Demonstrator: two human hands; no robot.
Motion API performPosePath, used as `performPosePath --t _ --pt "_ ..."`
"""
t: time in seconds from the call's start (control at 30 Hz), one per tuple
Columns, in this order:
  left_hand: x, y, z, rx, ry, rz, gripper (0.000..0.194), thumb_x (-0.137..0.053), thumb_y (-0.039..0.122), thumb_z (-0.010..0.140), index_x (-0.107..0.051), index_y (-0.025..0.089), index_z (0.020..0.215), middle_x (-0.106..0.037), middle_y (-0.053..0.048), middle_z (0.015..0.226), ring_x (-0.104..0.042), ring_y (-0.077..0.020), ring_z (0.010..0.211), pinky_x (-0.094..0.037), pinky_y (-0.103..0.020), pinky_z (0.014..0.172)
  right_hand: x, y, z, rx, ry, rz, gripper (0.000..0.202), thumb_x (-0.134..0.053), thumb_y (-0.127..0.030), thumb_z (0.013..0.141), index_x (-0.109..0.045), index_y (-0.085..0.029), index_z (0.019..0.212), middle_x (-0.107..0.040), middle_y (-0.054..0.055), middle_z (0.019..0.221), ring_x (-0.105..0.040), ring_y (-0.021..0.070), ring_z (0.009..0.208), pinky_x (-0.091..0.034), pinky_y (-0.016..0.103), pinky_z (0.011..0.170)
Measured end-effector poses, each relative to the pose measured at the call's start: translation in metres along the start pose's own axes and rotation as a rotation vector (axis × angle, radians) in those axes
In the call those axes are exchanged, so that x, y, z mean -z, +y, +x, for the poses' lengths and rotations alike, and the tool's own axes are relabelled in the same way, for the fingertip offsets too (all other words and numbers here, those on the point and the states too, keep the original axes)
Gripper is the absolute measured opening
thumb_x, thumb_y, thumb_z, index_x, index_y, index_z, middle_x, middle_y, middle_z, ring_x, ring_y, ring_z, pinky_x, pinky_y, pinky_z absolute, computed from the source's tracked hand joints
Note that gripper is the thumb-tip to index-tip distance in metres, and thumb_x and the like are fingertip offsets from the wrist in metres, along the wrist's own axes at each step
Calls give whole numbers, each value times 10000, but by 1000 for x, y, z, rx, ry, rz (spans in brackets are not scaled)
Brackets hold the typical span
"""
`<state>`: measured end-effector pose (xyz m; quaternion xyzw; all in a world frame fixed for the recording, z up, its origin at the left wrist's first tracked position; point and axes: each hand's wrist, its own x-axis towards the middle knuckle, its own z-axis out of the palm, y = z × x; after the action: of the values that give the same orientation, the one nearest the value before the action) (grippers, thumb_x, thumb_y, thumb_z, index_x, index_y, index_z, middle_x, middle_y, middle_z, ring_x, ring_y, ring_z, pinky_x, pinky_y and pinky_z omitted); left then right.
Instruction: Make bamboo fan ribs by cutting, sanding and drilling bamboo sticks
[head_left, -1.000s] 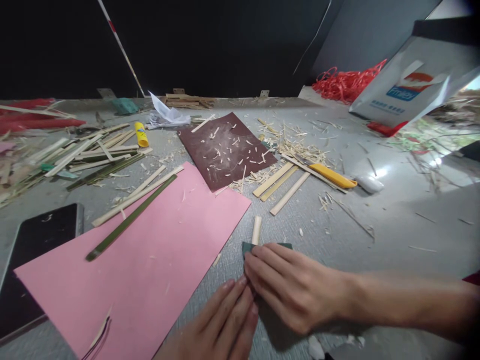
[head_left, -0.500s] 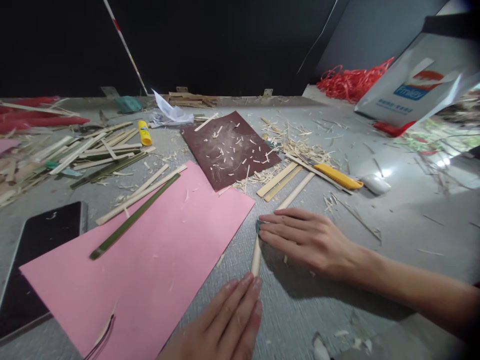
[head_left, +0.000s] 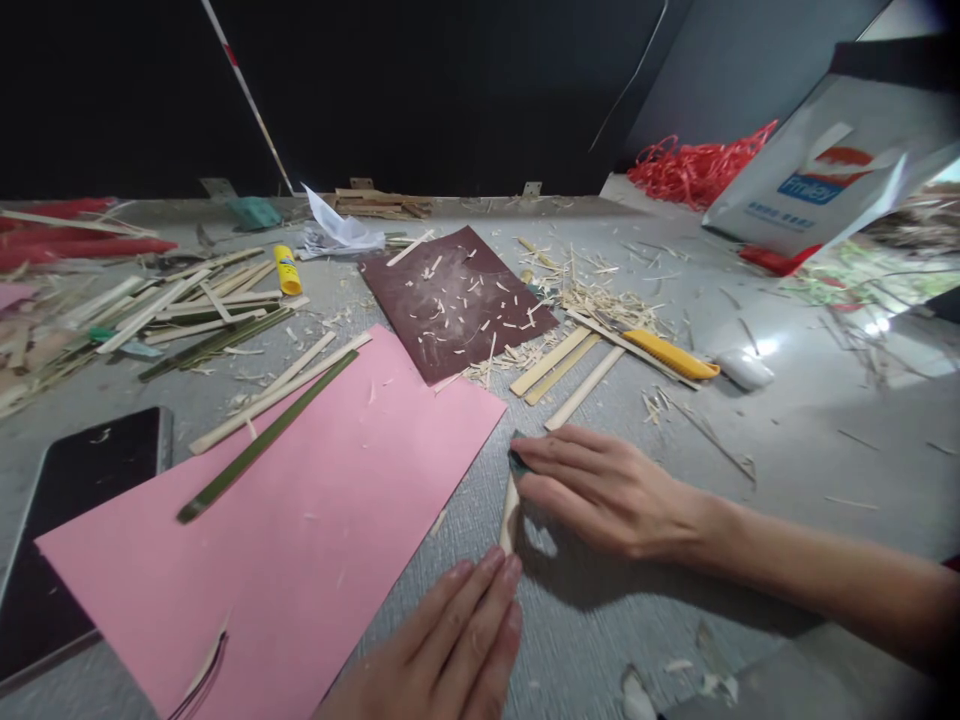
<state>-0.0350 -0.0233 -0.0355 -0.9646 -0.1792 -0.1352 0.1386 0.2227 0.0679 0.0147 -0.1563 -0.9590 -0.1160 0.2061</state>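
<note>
A pale bamboo strip [head_left: 508, 515] lies between my hands on the grey surface. My left hand [head_left: 450, 645] presses its near end down with the fingers straight and close together. Over the strip's far part, my right hand [head_left: 607, 490] pinches a small dark green piece [head_left: 517, 458] that looks like folded sandpaper and touches the strip. The fingers hide part of both. Just beyond lies another pale strip [head_left: 585, 388], beside two flat yellowish strips [head_left: 551, 360]. A pink sheet [head_left: 337, 500] lies left of my hands, with a green bamboo strip [head_left: 270, 435] on it.
A yellow utility knife [head_left: 671, 354] lies right of a dusty maroon sheet [head_left: 457, 300] strewn with shavings. At left are a phone [head_left: 90, 510], a glue stick [head_left: 286, 270] and a heap of bamboo strips [head_left: 180, 310]. A white bag [head_left: 810, 170] stands back right near red plastic string [head_left: 690, 170].
My right hand has drawn slightly toward me along the strip and tilted, with the green piece still in its fingers. My left hand stays on the near end. The view has shifted slightly.
</note>
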Motion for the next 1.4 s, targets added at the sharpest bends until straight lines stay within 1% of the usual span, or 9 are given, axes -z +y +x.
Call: performPosePath --t 0.13,0.33,0.47,0.63,0.8,0.97,1.17,1.27,1.4 --pt "-1 -1 1 -19 2 5 340 -426 226 1027 -625 94 1269 -686 -150 1305 -629 -297 1239 -76 -564 1271 6 -16 2 47 13 90 357 -342 -111 1062 -682 -84 959 -769 156 878 -740 249 972 -592 362 856" --pt "2 -1 3 -18 10 18 365 -371 179 1031 -630 72 1266 -691 -173 1320 -644 -303 1243 -68 -586 1272 9 -24 -2 -74 -34 30 325 -386 -75 1036 -708 -39 1023 -779 169 1032 -730 251 1052 -562 381 971" --pt "2 -1 1 -20 16 10 355 -373 140 1021 -640 78 1246 -699 -170 1314 -654 -298 1243 -64 -583 1273 5 -17 -6 -134 -63 -62 337 -370 -64 1042 -707 -67 1025 -784 162 1061 -725 249 1113 -565 396 974" --pt "3 0 -2 1 29 5 354 -364 137 1028 -639 79 1242 -698 -160 1320 -653 -289 1244 -63 -561 1281 -2 9 -8 -206 -115 -156 280 -417 -37 1025 -695 -64 1031 -751 208 1176 -723 265 1139 -589 392 903" --pt "3 0 1 7 28 -11 351 -373 137 1029 -626 76 1264 -694 -164 1319 -651 -287 1240 -73 -559 1280 -7 16 -9 -111 -59 -96 301 -399 -51 1044 -699 -47 1063 -768 191 1133 -727 268 1130 -608 410 892" --pt "2 0 0 -14 -1 -8 342 -420 203 1035 -610 81 1292 -658 -172 1365 -616 -295 1283 -84 -554 1278 -4 -5 -8 -57 -40 -150 303 -418 -37 1006 -718 -3 1025 -780 213 1002 -735 297 1092 -610 400 871" --pt "-1 0 -2 -16 -5 6 308 -438 231 1034 -619 107 1250 -716 -119 1265 -631 -276 1251 -48 -558 1294 3 -31 -1 79 5 137 331 -412 -96 1023 -732 -11 1005 -780 194 993 -726 287 1113 -593 380 946" --pt "-1 0 -2 -22 -1 14 317 -429 220 1039 -617 106 1267 -709 -127 1286 -634 -278 1251 -52 -560 1294 4 -26 -1 12 3 200 329 -395 -108 1044 -713 -25 1028 -778 179 1049 -729 271 1107 -617 374 896" --pt "0 -1 0 -9 -9 4 334 -410 183 1041 -606 91 1296 -671 -155 1362 -620 -295 1287 -71 -568 1288 7 0 -10 -179 84 118 266 -442 -89 1018 -653 -47 1175 -744 188 1196 -698 259 1170 -620 392 890"
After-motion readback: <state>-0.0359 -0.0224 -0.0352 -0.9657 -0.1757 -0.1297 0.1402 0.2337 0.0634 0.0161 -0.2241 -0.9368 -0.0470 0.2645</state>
